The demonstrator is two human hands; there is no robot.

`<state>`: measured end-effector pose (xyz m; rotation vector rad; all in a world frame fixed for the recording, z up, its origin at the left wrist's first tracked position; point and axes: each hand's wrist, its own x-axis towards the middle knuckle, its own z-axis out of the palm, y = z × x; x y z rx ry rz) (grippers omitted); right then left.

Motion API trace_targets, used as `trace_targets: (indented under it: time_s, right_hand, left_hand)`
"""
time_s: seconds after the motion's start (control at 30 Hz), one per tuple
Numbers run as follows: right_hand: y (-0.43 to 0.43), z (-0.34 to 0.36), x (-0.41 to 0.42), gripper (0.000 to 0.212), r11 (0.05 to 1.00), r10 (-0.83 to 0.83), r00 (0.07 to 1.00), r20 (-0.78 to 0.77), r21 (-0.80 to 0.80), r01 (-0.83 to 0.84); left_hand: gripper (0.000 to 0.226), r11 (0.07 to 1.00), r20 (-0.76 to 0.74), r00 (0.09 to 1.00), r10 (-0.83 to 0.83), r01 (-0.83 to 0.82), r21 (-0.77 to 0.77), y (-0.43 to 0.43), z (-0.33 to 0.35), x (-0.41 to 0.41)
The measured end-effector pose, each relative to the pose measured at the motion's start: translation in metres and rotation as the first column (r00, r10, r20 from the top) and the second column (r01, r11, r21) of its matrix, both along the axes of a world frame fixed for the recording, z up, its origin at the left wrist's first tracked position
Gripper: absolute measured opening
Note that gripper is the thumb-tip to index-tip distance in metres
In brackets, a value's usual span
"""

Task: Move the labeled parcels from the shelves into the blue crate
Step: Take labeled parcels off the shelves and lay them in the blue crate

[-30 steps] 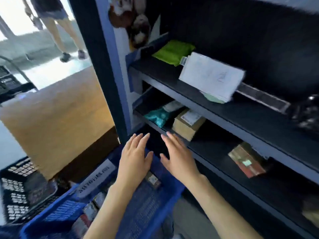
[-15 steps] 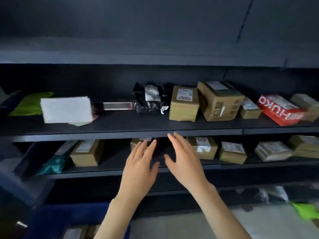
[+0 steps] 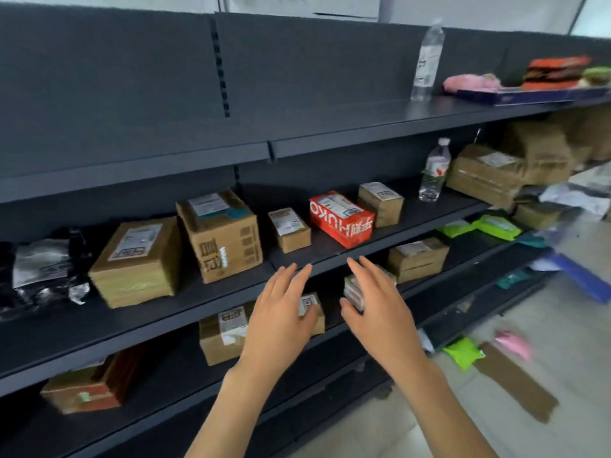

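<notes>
We hold our left hand point(image 3: 281, 312) and right hand point(image 3: 377, 305) wide open, empty, before the dark metal shelves point(image 3: 148, 320). A red labeled cardboard box point(image 3: 342, 219) lies just beyond them.

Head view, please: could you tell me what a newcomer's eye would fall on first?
A red box sits among brown parcels on the middle shelf. The left hand and right hand reach toward that shelf, open and empty. A clear bottle stands on the top shelf.

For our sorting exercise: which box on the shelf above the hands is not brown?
The red box printed HUKO; the others there are brown cardboard.
</notes>
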<state>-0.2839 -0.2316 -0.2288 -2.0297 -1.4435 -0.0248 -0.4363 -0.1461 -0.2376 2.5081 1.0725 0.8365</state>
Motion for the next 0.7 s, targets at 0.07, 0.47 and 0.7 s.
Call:
trace_targets:
  time_s: [0.07,0.47,0.7]
  right_hand:
    - [-0.004,-0.003,0.039,0.067,0.999,-0.035,0.999,-0.008,-0.009,0.035]
    - [0.075,-0.023,0.187,0.063,0.999,-0.028,0.997,-0.076,-0.032,0.026]
    - [0.145,-0.037,0.251,0.06,0.997,0.01,0.997,-0.07,-0.08,-0.016]
  left_hand:
    - [0.066,0.999,-0.001,1.0,-0.023,0.023,-0.031,0.001,-0.005,0.039]
    - [0.059,0.924,0.152,0.988,-0.027,0.082,-0.372,0.083,-0.021,0.202]
    - [0.073,0.87,0.334,0.885,0.325,-0.141,-0.472,0.153,-0.04,0.264]
